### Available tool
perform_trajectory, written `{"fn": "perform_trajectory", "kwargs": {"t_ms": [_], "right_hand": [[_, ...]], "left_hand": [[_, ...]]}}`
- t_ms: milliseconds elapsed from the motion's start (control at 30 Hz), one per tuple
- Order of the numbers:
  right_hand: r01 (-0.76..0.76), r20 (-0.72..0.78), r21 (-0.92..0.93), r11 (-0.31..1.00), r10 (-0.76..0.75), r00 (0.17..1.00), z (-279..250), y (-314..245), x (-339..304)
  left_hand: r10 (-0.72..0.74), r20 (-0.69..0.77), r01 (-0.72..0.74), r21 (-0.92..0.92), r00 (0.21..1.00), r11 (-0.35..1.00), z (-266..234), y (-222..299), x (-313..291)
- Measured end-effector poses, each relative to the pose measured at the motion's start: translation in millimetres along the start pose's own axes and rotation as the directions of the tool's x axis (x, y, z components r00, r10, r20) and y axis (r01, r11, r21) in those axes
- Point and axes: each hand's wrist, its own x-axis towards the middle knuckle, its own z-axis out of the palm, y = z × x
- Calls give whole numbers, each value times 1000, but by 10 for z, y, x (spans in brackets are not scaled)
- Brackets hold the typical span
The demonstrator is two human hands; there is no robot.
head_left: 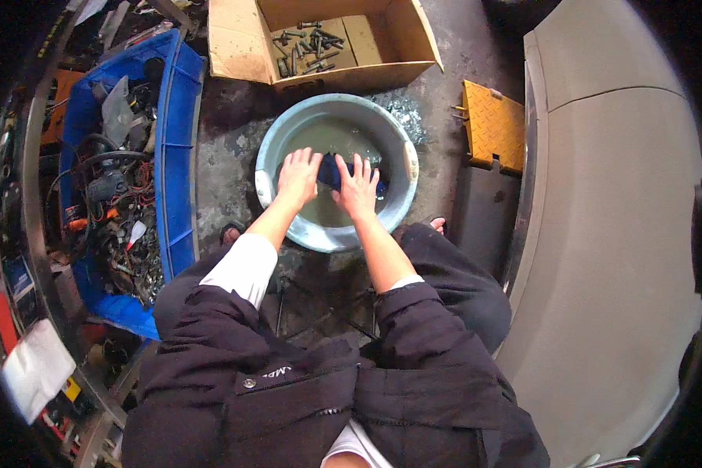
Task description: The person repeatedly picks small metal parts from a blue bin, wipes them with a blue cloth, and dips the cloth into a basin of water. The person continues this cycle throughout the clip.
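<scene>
A round light-blue plastic basin with murky water in it stands on the floor before me. A dark blue thing, which looks like a wet cloth, lies in the water right of the basin's middle. My left hand, back upward and fingers stretched out, is over the water just left of it. My right hand is over the cloth with its fingers spread. The palms are hidden, so I cannot tell how firmly the right hand touches the cloth.
Beyond the basin stands an open cardboard box with several bolts. A blue crate of wires and parts is at left, beside a metal shelf frame. At right are a yellow ramp block and a pale vehicle panel.
</scene>
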Motion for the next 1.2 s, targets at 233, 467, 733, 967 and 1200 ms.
{"fn": "perform_trajectory", "kwargs": {"t_ms": [233,467,733,967,1200], "right_hand": [[-18,203,-91,996,36,978,541,141,-3],[-94,283,-53,994,105,953,806,288,336],[-244,458,305,921,83,885,9,342,559],[29,298,357,934,-143,944,-1397,59,761],[123,2,169,978,-125,992,-2471,-369,341]], "left_hand": [[154,166,-154,-13,974,988,726,106,132],[-4,450,-43,94,893,995,944,108,522],[-15,744,8,13,669,1000,11,170,894],[208,260,-160,-192,943,968,-1340,105,660],[171,-69,-180,-158,983,971,-2165,483,367]]}}
